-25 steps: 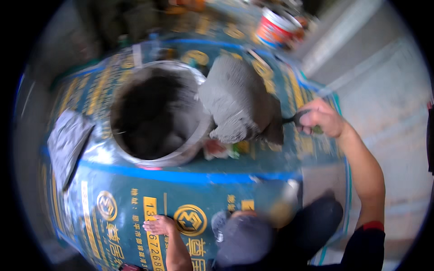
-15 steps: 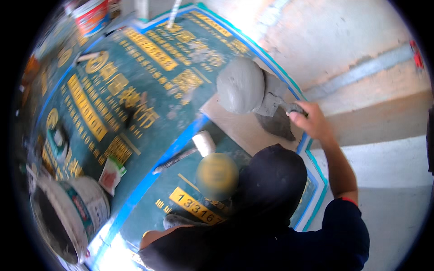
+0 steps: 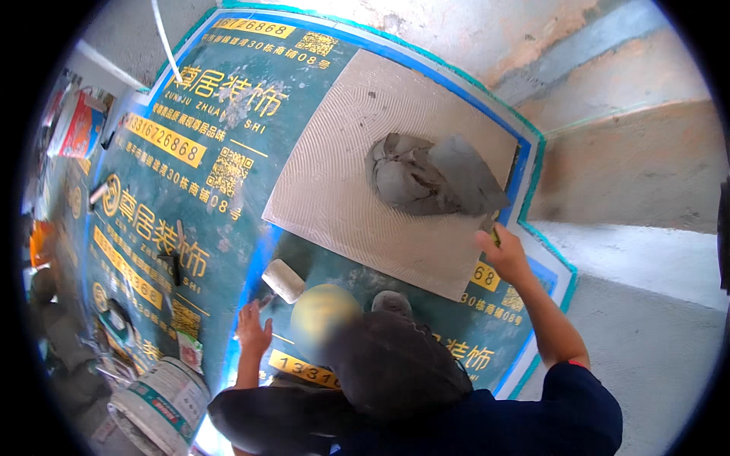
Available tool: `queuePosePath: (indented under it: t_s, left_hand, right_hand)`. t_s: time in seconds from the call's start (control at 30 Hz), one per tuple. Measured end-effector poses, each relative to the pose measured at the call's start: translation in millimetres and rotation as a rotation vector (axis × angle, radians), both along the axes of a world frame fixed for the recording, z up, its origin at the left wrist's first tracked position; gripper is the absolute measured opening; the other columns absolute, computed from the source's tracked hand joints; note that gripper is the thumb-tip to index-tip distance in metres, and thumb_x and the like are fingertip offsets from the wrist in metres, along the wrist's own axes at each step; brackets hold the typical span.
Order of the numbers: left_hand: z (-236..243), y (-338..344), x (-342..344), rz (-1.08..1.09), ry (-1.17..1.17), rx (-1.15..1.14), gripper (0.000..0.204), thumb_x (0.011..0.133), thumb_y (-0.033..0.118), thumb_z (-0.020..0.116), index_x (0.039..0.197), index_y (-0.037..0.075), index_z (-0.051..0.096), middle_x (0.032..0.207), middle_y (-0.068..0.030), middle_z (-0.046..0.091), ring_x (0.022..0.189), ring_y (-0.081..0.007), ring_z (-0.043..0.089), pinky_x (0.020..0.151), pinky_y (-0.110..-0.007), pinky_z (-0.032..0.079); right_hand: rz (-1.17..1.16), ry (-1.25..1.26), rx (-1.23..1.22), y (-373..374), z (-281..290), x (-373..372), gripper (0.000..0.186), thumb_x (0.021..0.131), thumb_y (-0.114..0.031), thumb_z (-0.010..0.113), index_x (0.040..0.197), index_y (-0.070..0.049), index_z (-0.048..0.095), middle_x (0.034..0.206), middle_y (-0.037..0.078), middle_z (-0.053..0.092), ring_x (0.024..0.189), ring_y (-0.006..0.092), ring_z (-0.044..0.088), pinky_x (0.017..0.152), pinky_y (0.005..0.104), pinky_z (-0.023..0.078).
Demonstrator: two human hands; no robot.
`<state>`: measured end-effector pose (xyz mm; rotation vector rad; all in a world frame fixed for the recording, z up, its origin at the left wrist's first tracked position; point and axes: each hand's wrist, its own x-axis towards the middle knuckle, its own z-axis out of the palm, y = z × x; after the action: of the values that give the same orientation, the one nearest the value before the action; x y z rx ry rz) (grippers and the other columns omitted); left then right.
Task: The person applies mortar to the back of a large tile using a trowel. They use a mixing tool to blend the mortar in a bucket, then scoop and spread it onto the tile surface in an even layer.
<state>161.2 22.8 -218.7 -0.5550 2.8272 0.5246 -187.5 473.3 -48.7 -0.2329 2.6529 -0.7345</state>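
Observation:
My right hand (image 3: 503, 251) is closed round the handle of a trowel (image 3: 475, 176). Its grey blade lies against a heap of wet mortar (image 3: 407, 178) on a large tile (image 3: 319, 182), whose upper face is finely ridged. My left hand (image 3: 253, 330) has its fingers apart, low over the floor covering, close to the handle of a mallet. The mallet's white head (image 3: 284, 280) lies just beyond the fingertips, near the tile's closest edge.
A green printed floor sheet (image 3: 228, 266) with blue tape along its edges covers the floor. Walls (image 3: 623, 144) rise on the right. A dirty white bucket (image 3: 163, 406) stands at lower left, a red-and-white bucket (image 3: 80, 125) at far left. A blurred yellow round thing (image 3: 325, 323) hides part of the sheet.
The mortar has gone from the raised trowel onto the tile, where it sits heaped under the blade. My left hand has come forward beside the mallet. The view has shifted.

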Motion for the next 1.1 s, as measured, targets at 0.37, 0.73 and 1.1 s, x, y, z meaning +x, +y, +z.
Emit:
queuePosePath:
  t_s: [0.37,0.73,1.1]
  left_hand:
    - [58.5,-41.3,-123.4,-0.212,-0.106,0.041,0.012,0.072,0.006,0.062,0.085,0.007,0.061,0.084,-0.0132,0.057,0.084,-0.0352,0.055,0.071,-0.045,0.044]
    - [34.7,3.6,-193.7,-0.305,-0.149,0.707,0.024,0.067,0.004,0.069,0.09,0.005,0.063,0.09,-0.012,0.058,0.088,-0.032,0.057,0.082,-0.041,0.044]
    - [-22.0,4.2,-260.6,0.105,-0.048,0.199,0.097,0.077,0.042,0.068,0.139,-0.013,0.018,0.144,-0.0331,0.023,0.135,-0.0435,0.022,0.112,-0.045,0.019]
  right_hand:
    - [-0.825,-1.076,-1.0,-56.9,-73.4,-3.5,0.052,0.087,-0.063,0.047,0.086,-0.011,0.047,0.062,0.001,0.047,0.047,0.0141,0.045,0.047,0.0291,0.04]
    - [-0.953,-0.418,-0.522,36.2,-122.3,70.4,0.057,0.09,-0.054,0.05,0.114,-0.003,0.055,0.103,0.01,0.061,0.099,0.0213,0.058,0.087,0.035,0.046]
    - [-1.052,-0.222,0.145,-5.7,-182.1,150.5,0.088,0.076,-0.049,0.065,0.135,0.006,0.032,0.14,0.032,0.028,0.131,0.0436,0.027,0.107,0.0468,0.026]
